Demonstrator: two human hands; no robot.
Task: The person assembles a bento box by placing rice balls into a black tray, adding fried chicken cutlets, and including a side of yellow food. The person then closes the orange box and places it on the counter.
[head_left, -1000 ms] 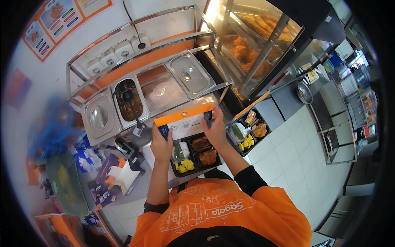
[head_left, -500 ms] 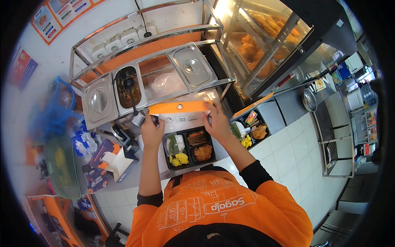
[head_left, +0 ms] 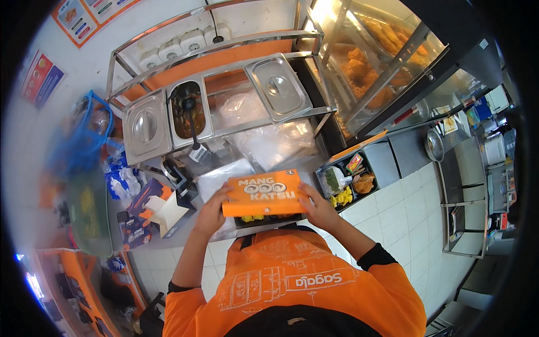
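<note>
An orange cardboard lid (head_left: 263,194) with white and black print lies over a black meal tray (head_left: 275,221) at the counter's near edge. My left hand (head_left: 213,211) grips the lid's left end, fingers bent around its side. At the opposite end, my right hand (head_left: 315,205) holds the lid with its fingers on the top edge. Below the lid's front edge a strip of the tray and some yellow food (head_left: 252,217) show; the other food in it is covered. To the right stands a second meal box (head_left: 348,178), uncovered, with fried chicken, white rice and yellow pieces.
Behind are a steel pan of dark food with a ladle (head_left: 191,115), steel lids (head_left: 278,84) and clear plastic bags (head_left: 275,143). A glass warmer (head_left: 370,62) with fried chicken stands at the back right. Folded cartons (head_left: 160,210) and a blue basket (head_left: 92,135) are at left.
Both hands have brought the orange lid down toward me, from standing upright behind the tray to lying over it. The food in that tray is now mostly covered.
</note>
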